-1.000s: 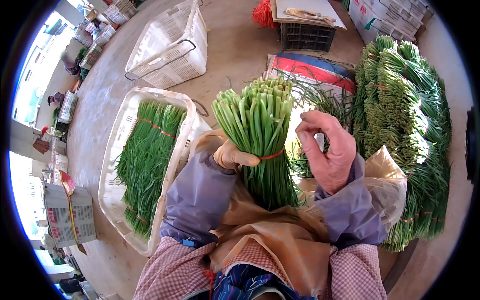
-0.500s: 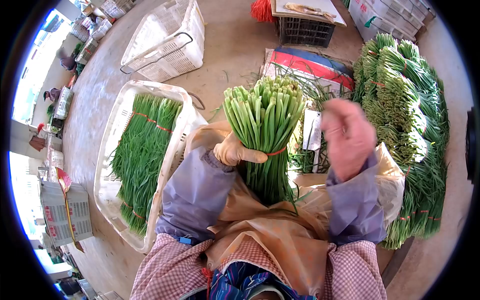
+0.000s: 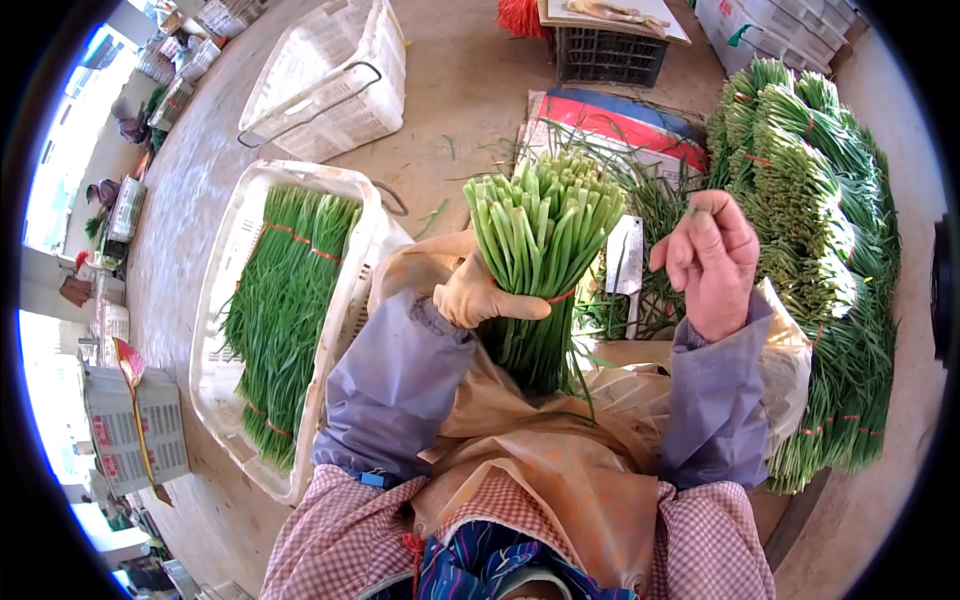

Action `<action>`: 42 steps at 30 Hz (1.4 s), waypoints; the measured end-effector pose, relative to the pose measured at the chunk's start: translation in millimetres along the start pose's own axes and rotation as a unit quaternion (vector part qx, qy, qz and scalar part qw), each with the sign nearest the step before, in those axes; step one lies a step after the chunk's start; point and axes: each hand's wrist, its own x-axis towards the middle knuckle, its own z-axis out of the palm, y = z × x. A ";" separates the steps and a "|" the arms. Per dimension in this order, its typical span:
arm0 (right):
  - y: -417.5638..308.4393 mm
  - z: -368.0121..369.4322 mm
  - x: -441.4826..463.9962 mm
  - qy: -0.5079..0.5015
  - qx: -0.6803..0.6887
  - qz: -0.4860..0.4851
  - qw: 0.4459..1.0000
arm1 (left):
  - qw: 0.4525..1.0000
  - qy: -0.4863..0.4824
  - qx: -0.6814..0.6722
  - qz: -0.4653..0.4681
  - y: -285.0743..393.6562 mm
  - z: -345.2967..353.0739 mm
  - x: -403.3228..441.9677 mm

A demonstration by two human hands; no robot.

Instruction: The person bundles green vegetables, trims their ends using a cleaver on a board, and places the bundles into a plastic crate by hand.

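Observation:
A thick bunch of green chives (image 3: 548, 225) stands with its pale cut ends up and leaves hanging down, a red band around its middle. My gloved left hand (image 3: 482, 298) grips it from the left at the band. To the right of the bunch, apart from it, my bare right hand (image 3: 712, 262) is raised with the fingers curled in and pressed together. Whether it pinches anything small is hard to see. A cleaver (image 3: 625, 258) lies between the bunch and my right hand, on loose green leaves (image 3: 655, 300).
On the left a white crate (image 3: 212, 370) holds banded chives (image 3: 290, 320). Another white crate (image 3: 365, 110) stands behind. Many banded bunches (image 3: 800, 200) are piled at right. Farther back are a black crate (image 3: 610, 58) and a red-blue sack (image 3: 625, 120). People sit at far left.
My right hand has moved slightly right and turned, its blur gone. The chive bunch has shifted a little right in my left hand.

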 end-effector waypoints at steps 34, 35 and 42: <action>33.8 27.8 -26.2 0.031 -0.209 -0.013 0.977 | 0.994 0.073 0.026 -0.078 -0.3 20.2 7.1; 24.6 29.0 -24.1 0.049 -0.180 -0.025 0.982 | 0.994 0.061 0.013 -0.087 -7.3 14.8 7.4; -124.7 -92.5 32.9 0.113 -0.047 -0.318 0.940 | 0.989 0.132 0.054 -0.047 -33.3 13.3 1.6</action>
